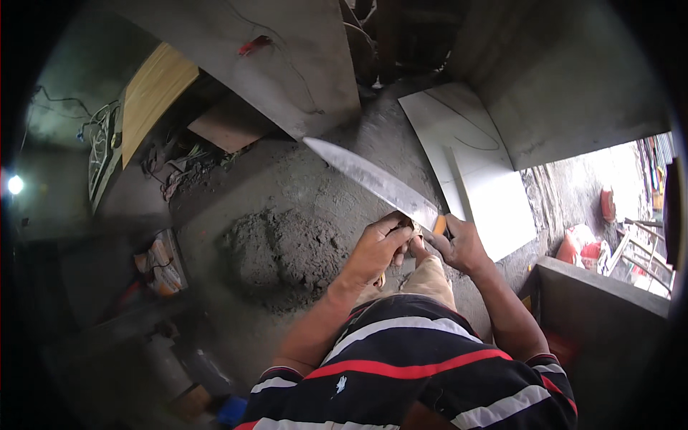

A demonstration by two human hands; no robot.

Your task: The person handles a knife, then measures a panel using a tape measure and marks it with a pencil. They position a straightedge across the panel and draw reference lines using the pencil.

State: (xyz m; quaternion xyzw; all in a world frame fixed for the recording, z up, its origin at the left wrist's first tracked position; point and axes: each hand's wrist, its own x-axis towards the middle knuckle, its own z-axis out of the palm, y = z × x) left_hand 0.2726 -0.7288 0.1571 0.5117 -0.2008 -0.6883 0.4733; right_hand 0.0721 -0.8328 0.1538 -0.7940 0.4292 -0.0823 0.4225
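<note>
A long, pointed metal plastering trowel [380,178] slants up and left from my hands, with an orange grip piece [440,224] at its wide near end. Wrapped round that near end is my right hand [462,244]. My left hand [376,251] is closed at the trowel's lower edge, its fingertips pinched on something small and brownish that I cannot make out. Both hands are in front of my body, above my feet. Left of them, a heap of dark grey wet mortar [283,247] lies on the floor.
A white panel [466,150] lies to the right, a strip resting on it. At the top stands a large grey board [287,57] with a thin cable. A torn bag [161,269] is at left. A low wall [602,287] bounds the right side, with sacks [580,244] beyond.
</note>
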